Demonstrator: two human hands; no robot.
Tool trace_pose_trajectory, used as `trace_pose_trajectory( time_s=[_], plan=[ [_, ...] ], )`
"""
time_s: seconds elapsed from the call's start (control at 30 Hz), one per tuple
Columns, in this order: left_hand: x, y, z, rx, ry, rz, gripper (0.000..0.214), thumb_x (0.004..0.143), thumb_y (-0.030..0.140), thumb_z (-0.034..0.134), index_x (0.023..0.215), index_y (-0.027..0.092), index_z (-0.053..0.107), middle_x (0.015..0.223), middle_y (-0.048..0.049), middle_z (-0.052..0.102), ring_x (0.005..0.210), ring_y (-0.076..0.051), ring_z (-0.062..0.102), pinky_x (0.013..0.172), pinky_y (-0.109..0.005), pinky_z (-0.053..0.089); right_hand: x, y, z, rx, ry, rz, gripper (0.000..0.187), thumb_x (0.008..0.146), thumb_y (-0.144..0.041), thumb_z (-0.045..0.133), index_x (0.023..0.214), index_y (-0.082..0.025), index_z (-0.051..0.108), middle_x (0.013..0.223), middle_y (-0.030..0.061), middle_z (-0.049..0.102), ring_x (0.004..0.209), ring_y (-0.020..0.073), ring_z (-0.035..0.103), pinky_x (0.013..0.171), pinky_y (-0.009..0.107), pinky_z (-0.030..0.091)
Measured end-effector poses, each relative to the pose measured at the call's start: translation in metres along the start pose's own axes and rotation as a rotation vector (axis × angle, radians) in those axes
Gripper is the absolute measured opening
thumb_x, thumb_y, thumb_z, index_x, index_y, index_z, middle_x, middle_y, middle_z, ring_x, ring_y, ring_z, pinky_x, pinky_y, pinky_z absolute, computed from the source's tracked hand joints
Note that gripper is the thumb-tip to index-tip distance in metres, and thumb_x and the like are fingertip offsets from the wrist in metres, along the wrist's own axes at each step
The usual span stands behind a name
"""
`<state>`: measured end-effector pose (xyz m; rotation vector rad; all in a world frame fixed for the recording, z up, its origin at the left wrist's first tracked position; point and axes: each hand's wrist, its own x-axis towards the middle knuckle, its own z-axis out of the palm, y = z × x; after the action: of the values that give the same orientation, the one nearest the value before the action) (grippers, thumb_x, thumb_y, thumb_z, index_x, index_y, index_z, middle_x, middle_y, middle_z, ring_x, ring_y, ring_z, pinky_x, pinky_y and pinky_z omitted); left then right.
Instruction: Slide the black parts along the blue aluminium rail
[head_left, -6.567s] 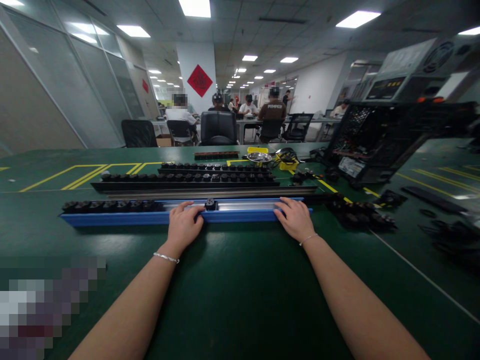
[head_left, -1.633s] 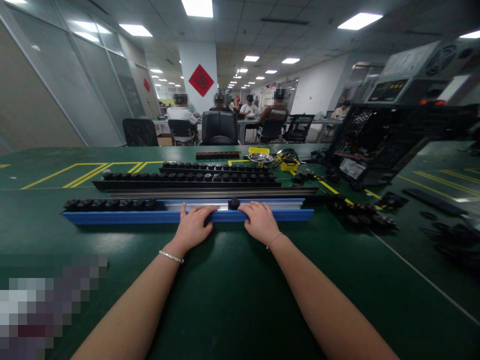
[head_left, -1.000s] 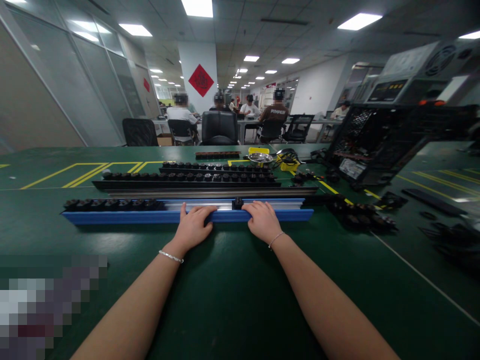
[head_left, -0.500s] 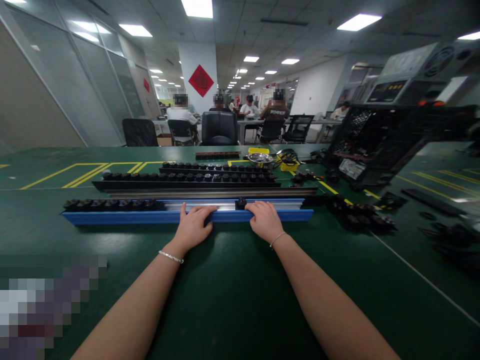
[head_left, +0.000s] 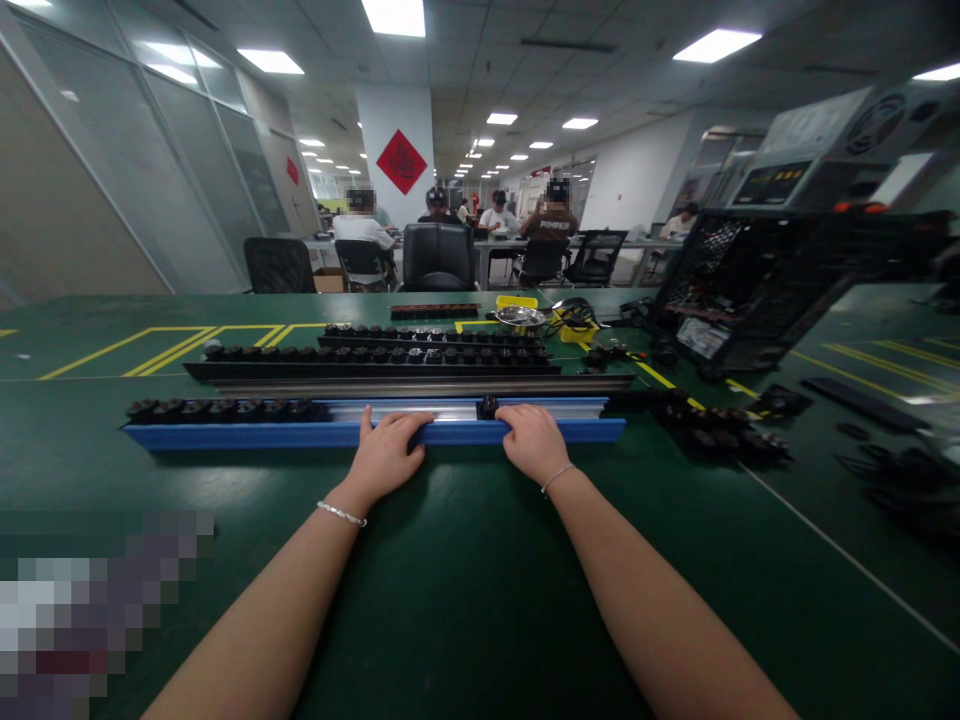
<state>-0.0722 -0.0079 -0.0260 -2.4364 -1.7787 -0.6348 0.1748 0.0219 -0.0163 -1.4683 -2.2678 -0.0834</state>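
Observation:
A long blue rail (head_left: pixel 262 435) lies crosswise on the table in front of me, with a silvery channel inside. Over its front wall, near the middle, my left hand (head_left: pixel 386 455) holds it, fingertips inside the channel and thumb at the front. My right hand (head_left: pixel 534 440) is closed at a small black block (head_left: pixel 488 406) in the channel; the fingertips touch the block's right side. A row of black blocks (head_left: pixel 225 410) fills the left part of the channel.
Behind the blue rail lie black rails (head_left: pixel 375 370) with more blocks. Loose black parts (head_left: pixel 720 435) are on the right, near an open computer case (head_left: pixel 697 290). A metal dish (head_left: pixel 521 316) and cables (head_left: pixel 576 315) lie farther back. People sit at distant desks.
The single black block has slid slightly to the right along the channel, and my right hand has shifted right with it. My left hand has stayed in place on the rail.

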Motion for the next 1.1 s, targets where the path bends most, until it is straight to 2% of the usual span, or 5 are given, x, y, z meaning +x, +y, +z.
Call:
trace_pose_trajectory(
  time_s=[0.27, 0.73, 1.1],
  plan=[
    [0.000, 0.000, 0.000, -0.014, 0.008, 0.003, 0.045, 0.078, 0.025, 0.047, 0.123, 0.032, 0.049, 0.120, -0.0001, 0.063, 0.116, -0.023, 0.050, 0.109, -0.062, -0.003, 0.001, 0.004, 0.000, -0.042, 0.009, 0.026, 0.032, 0.073, -0.011, 0.045, 0.096, -0.021, 0.064, 0.095, 0.0055, 0.067, 0.093, 0.0197, 0.056, 0.088, 0.031, 0.035],
    [0.000, -0.001, 0.001, 0.008, 0.010, 0.002, 0.047, 0.078, 0.026, 0.047, 0.125, 0.033, 0.049, 0.120, 0.0006, 0.063, 0.116, -0.024, 0.051, 0.109, -0.062, -0.001, 0.000, 0.008, 0.001, -0.047, 0.096, 0.039, 0.027, 0.073, -0.012, 0.044, 0.086, -0.020, 0.066, 0.087, 0.0049, 0.068, 0.086, 0.0191, 0.057, 0.083, 0.030, 0.035],
    [0.000, -0.001, 0.002, -0.006, 0.015, 0.002, 0.046, 0.078, 0.026, 0.048, 0.124, 0.032, 0.050, 0.120, 0.0005, 0.063, 0.116, -0.024, 0.051, 0.109, -0.062, -0.002, -0.001, 0.011, 0.003, -0.058, 0.167, 0.101, 0.025, 0.075, -0.016, 0.045, 0.082, -0.020, 0.068, 0.089, 0.0039, 0.069, 0.084, 0.0181, 0.057, 0.080, 0.030, 0.036]
  ],
)
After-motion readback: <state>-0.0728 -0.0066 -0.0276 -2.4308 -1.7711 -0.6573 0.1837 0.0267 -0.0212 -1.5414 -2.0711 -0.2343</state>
